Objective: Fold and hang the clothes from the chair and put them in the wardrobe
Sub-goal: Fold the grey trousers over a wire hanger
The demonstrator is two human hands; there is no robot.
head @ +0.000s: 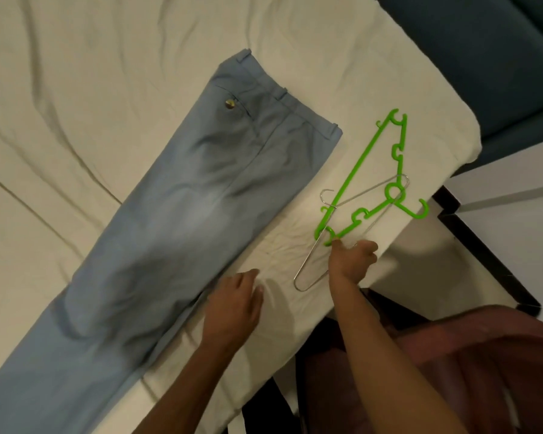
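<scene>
Here the left hand [232, 308] rests spread on the bed [76, 89] beside the flat trousers [176, 220]; the right hand [351, 261] pinches the green hanger [358, 164], which may drag the tangled wire hanger [311, 270] along.

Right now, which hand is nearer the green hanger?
The right hand: its fingertips touch the green hanger's lower corner. The left hand lies open on the sheet, apart from it, beside the blue trousers.

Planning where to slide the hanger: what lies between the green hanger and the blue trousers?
Only bare, wrinkled sheet separates green hanger and blue trousers in the head view.
</scene>
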